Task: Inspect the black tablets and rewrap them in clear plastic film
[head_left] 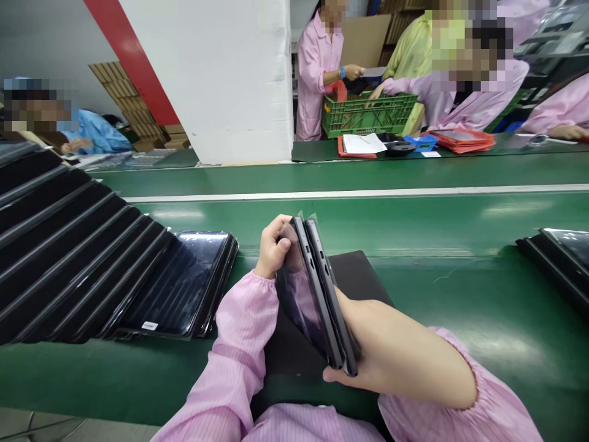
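Two dark tablets (317, 294) stand tilted on edge, side by side, between my hands. Ports and small slots show along their upward edges, and clear film tabs stick up at the far end. My left hand (273, 245) is closed on the far left corner, thumb against the glossy screen. From the right, my right hand (368, 344) grips the near end; its fingers are partly hidden behind the tablets. Under them a flat black pad (359, 276) lies on the green work surface (437, 307).
A long slanted row of film-covered tablets (83, 245) fills the left, ending in a small stack (179, 282) with a white label. Another tablet stack (564, 258) sits at the right edge. Across the bench, several people work around a green crate (368, 113) and red trays (464, 140).
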A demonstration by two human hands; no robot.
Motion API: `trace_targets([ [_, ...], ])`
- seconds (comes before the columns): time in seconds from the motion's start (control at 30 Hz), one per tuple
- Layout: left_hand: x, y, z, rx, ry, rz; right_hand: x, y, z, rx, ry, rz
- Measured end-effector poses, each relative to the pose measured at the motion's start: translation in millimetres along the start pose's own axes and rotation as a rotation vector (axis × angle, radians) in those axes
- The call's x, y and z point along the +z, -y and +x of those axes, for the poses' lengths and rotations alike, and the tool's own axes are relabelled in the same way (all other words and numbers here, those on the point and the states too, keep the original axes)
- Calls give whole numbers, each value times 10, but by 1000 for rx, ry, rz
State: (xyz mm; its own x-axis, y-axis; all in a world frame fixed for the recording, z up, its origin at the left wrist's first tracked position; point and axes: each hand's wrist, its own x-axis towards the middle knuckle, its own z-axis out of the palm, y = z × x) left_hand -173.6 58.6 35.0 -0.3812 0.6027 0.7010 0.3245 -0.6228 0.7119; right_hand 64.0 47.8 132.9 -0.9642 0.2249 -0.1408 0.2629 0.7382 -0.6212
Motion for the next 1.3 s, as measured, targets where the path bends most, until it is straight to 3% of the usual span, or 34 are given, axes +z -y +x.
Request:
trace_targets([
  [0.2, 29, -61, -41, -13, 93, -59, 63, 58, -16, 1, 40, 106],
  [1.3, 19, -173, -44, 53, 191, -67, 98, 102, -130, -26, 40, -34],
])
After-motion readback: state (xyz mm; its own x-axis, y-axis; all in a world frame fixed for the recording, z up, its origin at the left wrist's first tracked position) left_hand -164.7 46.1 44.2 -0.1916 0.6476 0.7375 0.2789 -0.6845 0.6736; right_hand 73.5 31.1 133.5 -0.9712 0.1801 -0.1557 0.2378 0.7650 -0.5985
